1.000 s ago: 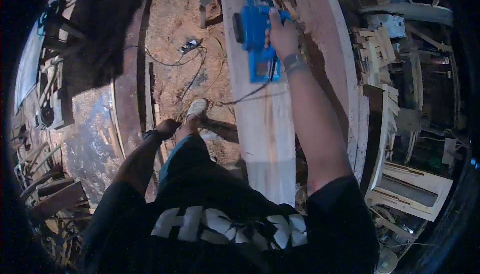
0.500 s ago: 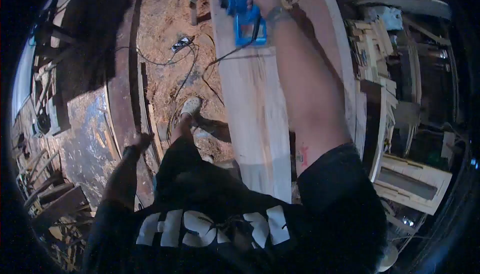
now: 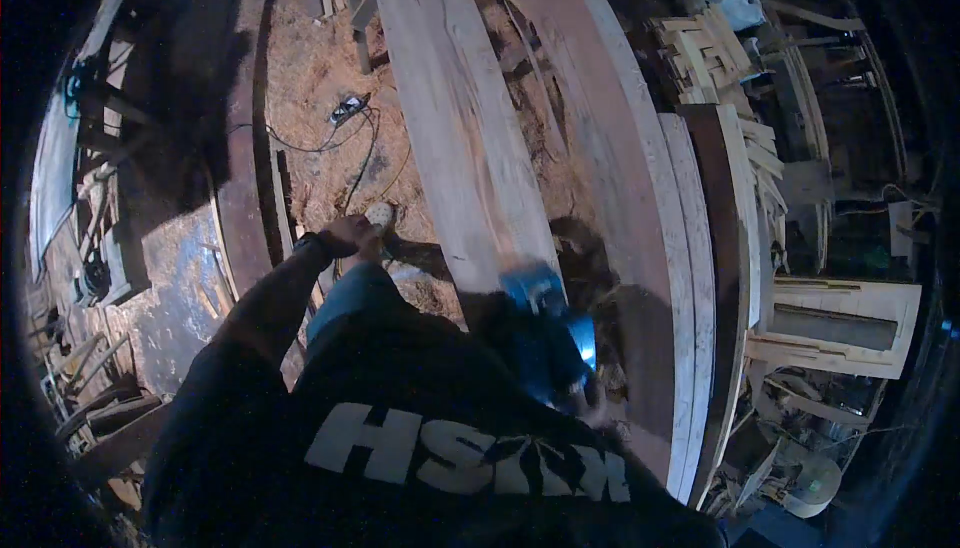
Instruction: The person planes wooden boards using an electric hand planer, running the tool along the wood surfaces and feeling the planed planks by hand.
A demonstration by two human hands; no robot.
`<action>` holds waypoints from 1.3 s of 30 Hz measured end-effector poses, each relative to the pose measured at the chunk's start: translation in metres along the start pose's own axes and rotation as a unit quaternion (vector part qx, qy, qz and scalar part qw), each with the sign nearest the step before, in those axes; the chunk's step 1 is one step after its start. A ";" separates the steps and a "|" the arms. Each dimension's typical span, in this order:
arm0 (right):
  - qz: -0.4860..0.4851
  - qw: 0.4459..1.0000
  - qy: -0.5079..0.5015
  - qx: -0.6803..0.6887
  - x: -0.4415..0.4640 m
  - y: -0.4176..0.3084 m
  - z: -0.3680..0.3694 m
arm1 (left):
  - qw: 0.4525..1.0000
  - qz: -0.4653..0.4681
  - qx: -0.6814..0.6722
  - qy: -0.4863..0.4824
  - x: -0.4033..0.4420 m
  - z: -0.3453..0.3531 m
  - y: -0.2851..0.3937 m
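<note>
The blue power tool [image 3: 540, 293] is blurred and partly in shadow, low over the near part of a long pale plank [image 3: 455, 128]. My right hand [image 3: 598, 398] is at its near end, dim and smeared, closed round it as far as can be made out. A bright bluish patch shows on the tool's side. My left hand [image 3: 345, 235], with a dark band at the wrist, hangs beside my knee, close above my light shoe [image 3: 380, 215]. How its fingers lie is unclear, and no object shows in it.
A wide reddish board [image 3: 610, 138] runs along the right of the plank. Beyond it are stacked wood strips [image 3: 705, 53] and a wooden frame [image 3: 905, 328]. A black cable [image 3: 325, 148] lies on the shaving-covered floor. A dark beam [image 3: 243, 148] stands left.
My right hand and the blue tool have come back along the plank from its far part, close to my body. My left hand has shifted right and slightly up, towards my knee.
</note>
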State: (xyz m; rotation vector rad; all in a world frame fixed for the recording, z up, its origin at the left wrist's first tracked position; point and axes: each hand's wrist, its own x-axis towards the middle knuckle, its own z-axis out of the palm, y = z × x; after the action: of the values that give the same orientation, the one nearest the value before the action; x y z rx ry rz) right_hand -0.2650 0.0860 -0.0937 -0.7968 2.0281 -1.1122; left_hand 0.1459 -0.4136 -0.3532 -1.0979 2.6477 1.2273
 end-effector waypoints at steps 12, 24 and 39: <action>-0.072 0.985 -0.154 0.030 0.182 -0.129 0.105 | 0.951 -0.224 0.064 -0.202 -0.076 -0.055 0.013; -0.027 0.991 -0.130 -0.002 0.367 -0.290 0.245 | 0.999 -0.017 -0.026 -0.042 -0.056 -0.015 -0.029; -0.146 0.978 -0.152 0.005 0.621 -0.436 0.412 | 0.969 -0.210 -0.107 0.076 -0.183 -0.004 -0.098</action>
State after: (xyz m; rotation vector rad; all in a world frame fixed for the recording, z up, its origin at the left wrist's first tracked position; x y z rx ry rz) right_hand -0.2177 -0.7748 -0.0454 -1.2095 1.6854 -1.0791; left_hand 0.3443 -0.3522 -0.3606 -1.7387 2.2328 1.3990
